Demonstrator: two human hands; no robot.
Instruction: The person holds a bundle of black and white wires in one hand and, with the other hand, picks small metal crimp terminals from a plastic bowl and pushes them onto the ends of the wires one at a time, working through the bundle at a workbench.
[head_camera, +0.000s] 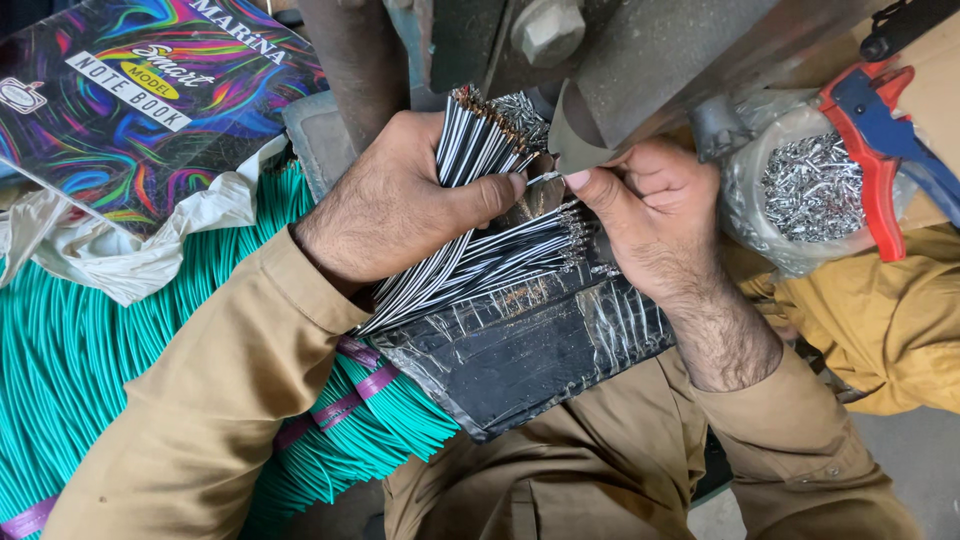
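My left hand grips a bundle of black-and-white striped wires, bare copper ends pointing up toward a grey metal press. My right hand pinches a single small wire end between thumb and forefinger, right under the press. A second fan of striped wires with metal terminals lies under both hands on a black taped pad.
A large bundle of teal wires tied with purple bands lies at left. A colourful notebook and crumpled white plastic sit above it. A clear bag of small metal terminals and red-and-blue crimping pliers are at right.
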